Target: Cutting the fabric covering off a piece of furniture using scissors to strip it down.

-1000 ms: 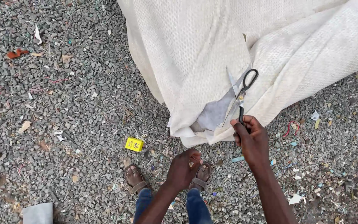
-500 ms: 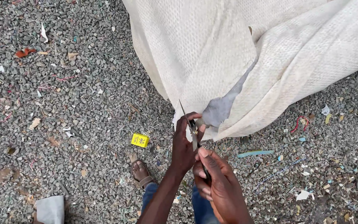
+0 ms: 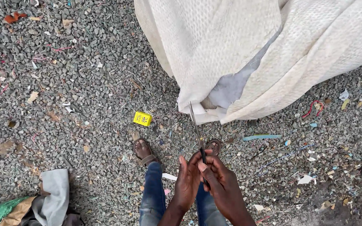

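Both my hands meet low in the middle of the head view, over my legs. My left hand [image 3: 187, 182] and my right hand [image 3: 223, 184] are wrapped around the handles of a pair of scissors [image 3: 196, 130]. The closed blades point up and away toward the hem of a large cream woven sack cloth [image 3: 239, 46]. The blade tip lies just in front of the cloth's lower edge; I cannot tell whether it touches. A grey inner layer [image 3: 231, 86] shows through a slit in the cloth.
The ground is grey gravel [image 3: 84, 83] littered with scraps. A small yellow box [image 3: 142, 118] lies left of the cloth. My sandalled feet [image 3: 144, 151] stand below it. Grey and green fabric [image 3: 42, 201] is piled at the bottom left. A pale blue strip [image 3: 261, 137] lies to the right.
A second ago my right hand alone held the scissors up at the cloth. Both hands have since come together lower down, with the scissors pulled back and their blades pointing up.
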